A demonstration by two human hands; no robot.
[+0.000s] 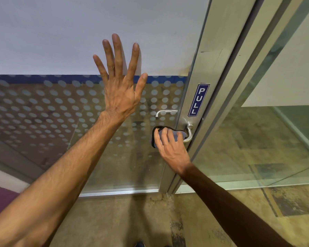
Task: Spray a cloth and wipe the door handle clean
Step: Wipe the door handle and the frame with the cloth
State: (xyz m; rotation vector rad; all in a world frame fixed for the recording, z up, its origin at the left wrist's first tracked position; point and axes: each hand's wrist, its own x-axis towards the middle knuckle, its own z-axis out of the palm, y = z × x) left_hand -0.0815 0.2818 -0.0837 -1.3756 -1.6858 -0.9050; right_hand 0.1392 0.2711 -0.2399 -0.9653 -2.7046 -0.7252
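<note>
A silver lever door handle (189,133) sticks out from the metal frame of a glass door. My right hand (169,147) is shut on a grey-blue cloth (175,134) with a dark edge, wrapped over the handle's grip, so most of the lever is hidden. Only the handle's bend and its round base show to the right of the cloth. My left hand (120,84) lies flat on the glass door (43,113) above and left of the handle, fingers spread wide and holding nothing. No spray bottle is in view.
A blue PULL sign (198,99) is fixed on the door frame (209,68) above the handle. A second handle (165,112) shows through the dotted glass on the far side. A glass side panel (275,139) stands to the right, over a mottled concrete floor (132,220).
</note>
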